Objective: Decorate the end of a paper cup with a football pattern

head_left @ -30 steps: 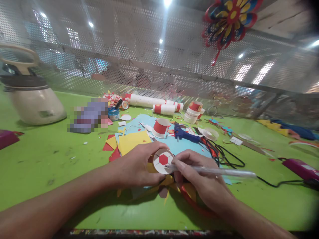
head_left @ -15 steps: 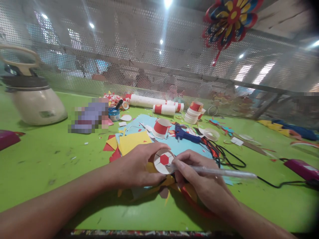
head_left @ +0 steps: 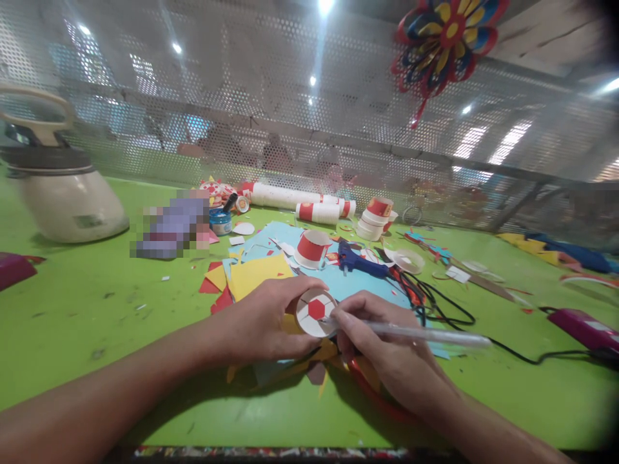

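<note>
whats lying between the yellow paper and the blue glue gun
In the head view, a red and white cup sits between the yellow paper and the blue glue gun, with light blue paper and small scraps around it.

- There's room to pass over the green surface (head_left: 111,303) left of the left hand (head_left: 273,322).
- Straight ahead, a red-banded cup (head_left: 312,250) and blue glue gun (head_left: 365,263) block reaching.
- Black cable loops (head_left: 472,317) obstruct the right.

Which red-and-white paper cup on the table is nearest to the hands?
The single red-and-white paper cup on light-blue paper, beside the blue glue gun; the other cups are farther back.
</note>
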Tool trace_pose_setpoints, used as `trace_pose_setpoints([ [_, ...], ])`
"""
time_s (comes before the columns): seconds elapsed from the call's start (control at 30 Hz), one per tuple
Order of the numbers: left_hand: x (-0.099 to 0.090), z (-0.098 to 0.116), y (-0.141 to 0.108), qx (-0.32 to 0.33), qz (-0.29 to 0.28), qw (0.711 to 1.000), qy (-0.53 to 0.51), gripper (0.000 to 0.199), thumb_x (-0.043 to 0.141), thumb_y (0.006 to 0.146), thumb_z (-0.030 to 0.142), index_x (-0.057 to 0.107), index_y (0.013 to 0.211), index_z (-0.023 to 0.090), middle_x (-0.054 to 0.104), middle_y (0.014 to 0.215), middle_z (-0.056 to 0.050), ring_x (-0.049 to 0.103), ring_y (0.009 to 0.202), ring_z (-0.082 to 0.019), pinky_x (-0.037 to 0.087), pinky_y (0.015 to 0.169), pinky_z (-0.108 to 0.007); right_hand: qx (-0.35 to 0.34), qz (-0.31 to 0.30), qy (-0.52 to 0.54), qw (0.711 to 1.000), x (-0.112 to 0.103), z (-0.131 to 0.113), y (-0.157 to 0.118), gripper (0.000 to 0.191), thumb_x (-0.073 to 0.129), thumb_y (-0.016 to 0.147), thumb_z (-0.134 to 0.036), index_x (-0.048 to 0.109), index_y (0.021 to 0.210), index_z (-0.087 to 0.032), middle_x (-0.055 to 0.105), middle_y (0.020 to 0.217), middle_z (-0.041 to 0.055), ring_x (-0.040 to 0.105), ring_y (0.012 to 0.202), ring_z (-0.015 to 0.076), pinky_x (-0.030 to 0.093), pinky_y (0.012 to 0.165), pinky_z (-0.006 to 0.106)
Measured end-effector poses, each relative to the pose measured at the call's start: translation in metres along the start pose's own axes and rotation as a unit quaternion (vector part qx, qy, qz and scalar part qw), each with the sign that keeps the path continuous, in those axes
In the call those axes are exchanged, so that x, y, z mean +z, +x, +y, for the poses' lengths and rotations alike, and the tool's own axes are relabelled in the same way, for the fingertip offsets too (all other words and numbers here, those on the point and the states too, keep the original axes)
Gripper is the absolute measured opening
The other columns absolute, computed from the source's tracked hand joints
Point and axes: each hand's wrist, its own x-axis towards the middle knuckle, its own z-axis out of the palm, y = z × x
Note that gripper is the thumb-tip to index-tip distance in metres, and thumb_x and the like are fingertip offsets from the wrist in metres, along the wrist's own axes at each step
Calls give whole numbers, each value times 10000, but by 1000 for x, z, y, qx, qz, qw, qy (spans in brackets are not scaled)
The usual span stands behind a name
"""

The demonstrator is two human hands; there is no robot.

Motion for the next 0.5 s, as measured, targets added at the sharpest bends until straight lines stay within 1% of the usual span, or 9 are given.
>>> trace_pose_setpoints([
  [0.2,1,0,0,1,-4,1000,-12,417,658,731,218,568,1137,184,662,1039,-56,632,930,-206,511,823,-314,10,-2,-3,1000,-2,0,-1,232,575,879,-375,608,761,-178,601,596,-24,543,524,103,442,516,232],
  [0.37,2,1,0,3,-2,1000,-20,393,649,729,197,581,1116,181,666,1021,-53,638,909,-202,513,812,-311,17,-5,11,1000,-1,-1,0,235,574,877,-374,597,757,-173,589,576,-24,529,507,100,429,507,232],
  [0.5,2,1,0,2,-3,1000,-28,411,652,732,198,573,1136,182,667,1036,-60,636,910,-199,515,807,-306,22,-4,16,1000,0,-1,1,231,574,876,-366,595,754,-171,594,578,-20,536,506,102,424,502,231],
])
